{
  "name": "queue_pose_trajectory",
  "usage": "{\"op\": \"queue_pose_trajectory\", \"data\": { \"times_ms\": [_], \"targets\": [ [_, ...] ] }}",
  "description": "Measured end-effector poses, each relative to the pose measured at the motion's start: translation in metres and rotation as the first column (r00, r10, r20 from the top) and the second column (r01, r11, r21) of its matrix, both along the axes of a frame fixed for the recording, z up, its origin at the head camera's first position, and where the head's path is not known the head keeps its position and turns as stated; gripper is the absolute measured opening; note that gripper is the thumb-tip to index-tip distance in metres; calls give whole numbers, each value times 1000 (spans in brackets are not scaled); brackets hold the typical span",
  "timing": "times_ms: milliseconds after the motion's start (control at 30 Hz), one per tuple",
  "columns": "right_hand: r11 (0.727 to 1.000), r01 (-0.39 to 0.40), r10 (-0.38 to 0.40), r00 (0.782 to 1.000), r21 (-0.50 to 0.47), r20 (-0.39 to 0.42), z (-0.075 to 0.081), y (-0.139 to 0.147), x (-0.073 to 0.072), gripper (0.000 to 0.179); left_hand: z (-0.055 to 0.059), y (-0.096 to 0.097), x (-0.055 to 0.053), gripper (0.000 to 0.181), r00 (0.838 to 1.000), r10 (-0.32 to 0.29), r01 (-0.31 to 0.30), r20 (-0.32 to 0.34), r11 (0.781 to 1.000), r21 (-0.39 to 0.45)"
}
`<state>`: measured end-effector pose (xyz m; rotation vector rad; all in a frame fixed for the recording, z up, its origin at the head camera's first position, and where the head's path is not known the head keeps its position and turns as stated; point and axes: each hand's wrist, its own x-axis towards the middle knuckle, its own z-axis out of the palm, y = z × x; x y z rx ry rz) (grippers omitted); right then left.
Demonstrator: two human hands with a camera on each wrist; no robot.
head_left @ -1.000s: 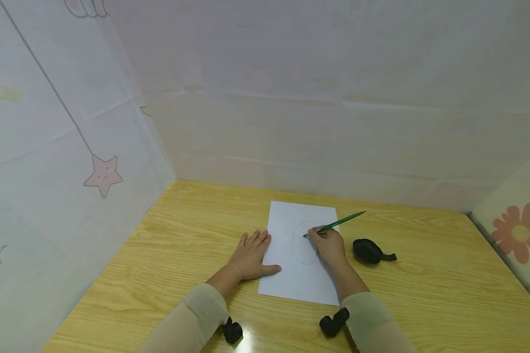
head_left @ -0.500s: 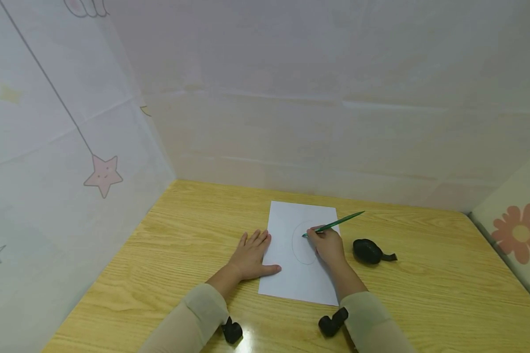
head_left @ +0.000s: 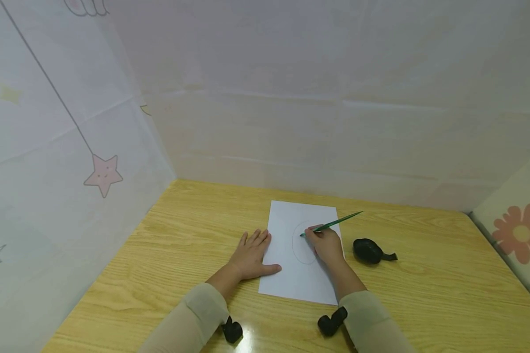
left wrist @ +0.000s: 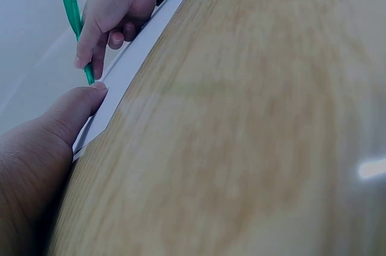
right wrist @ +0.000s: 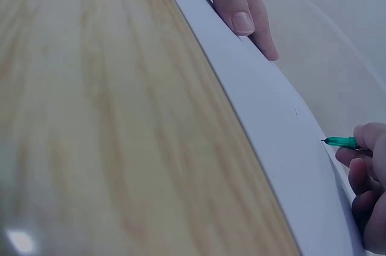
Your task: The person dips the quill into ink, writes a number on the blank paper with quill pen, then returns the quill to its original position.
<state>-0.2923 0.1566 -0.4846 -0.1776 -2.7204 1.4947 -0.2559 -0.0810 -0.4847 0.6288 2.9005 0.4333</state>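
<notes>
A white sheet of paper (head_left: 287, 282) lies on the wooden table, with a thin oval outline drawn on its upper right part. My left hand (head_left: 251, 259) rests on the sheet's left edge, fingers spread and thumb out. My right hand (head_left: 329, 245) pinches a slim green pen (head_left: 342, 219) between thumb and fingers. The pen slants up to the right, its dark tip inside the oval, near its left line. In the right wrist view the pen's tip (right wrist: 330, 141) is at the paper, and a small mark shows on the sheet. The right hand hides the oval's right side.
To the right of the sheet lies a glossy black rounded object (head_left: 368, 251) with a short tail. Black wrist devices (head_left: 331, 322) sit at both cuffs. A pale printed cloth (head_left: 265, 98) stands behind and beside the wooden table (head_left: 181, 220).
My right hand and the pen have shifted slightly to the left, inside the oval. The left hand and the sheet stay in place.
</notes>
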Motion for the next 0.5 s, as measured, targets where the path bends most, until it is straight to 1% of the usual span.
{"op": "queue_pose_trajectory", "data": {
  "times_ms": [167,367,500],
  "targets": [
    [1000,-2,2,1000,-13,5,0,-1,0,33,0,0,0,99,1000,-1,1,0,1000,-5],
    [1000,-6,6,1000,-1,21,1,-2,0,34,-1,0,-1,99,1000,-1,1,2,1000,-7],
    [1000,-6,6,1000,-4,15,1,-3,0,34,-2,0,-1,99,1000,-1,1,1,1000,-9]
  ]
}}
